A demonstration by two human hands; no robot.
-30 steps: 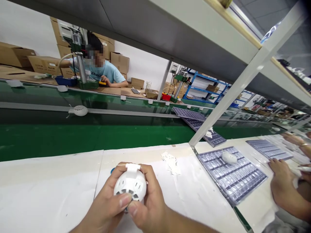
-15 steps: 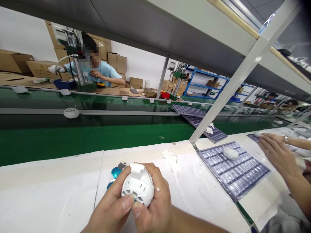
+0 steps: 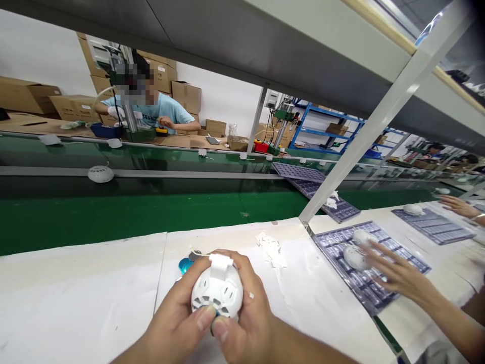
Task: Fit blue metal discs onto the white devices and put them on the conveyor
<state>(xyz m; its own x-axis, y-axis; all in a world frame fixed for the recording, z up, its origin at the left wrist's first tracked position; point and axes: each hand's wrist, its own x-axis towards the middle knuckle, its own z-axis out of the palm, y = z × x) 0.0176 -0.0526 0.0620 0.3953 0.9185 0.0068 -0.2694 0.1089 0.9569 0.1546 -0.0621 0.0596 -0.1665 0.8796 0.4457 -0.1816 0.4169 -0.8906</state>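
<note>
Both my hands are wrapped round a white, dome-shaped plastic housing (image 3: 216, 288) with slotted vents and a tab at its top. My left hand (image 3: 178, 308) grips its left side, and my right hand (image 3: 252, 308) its right side. The two thumbs press together at the vented lower edge, where a sliver of blue shows between them. Just behind my left fingers lie shiny blue discs (image 3: 185, 265) and a dark round piece (image 3: 194, 255), partly hidden by the hand. What the fingers touch underneath is out of sight.
White paper scraps (image 3: 271, 248) lie ahead on the white-covered bench (image 3: 76, 293). To the right, a co-worker's hand (image 3: 397, 275) is at white domes on a gridded tray (image 3: 337, 237). A green conveyor (image 3: 113, 217) carries another dome (image 3: 100, 174). A slanted post (image 3: 352, 136) rises at right.
A co-worker's hand has reached left to the near tray, where a second white dome now sits. The dome on the conveyor has shifted slightly left. My hands keep the same grip.
</note>
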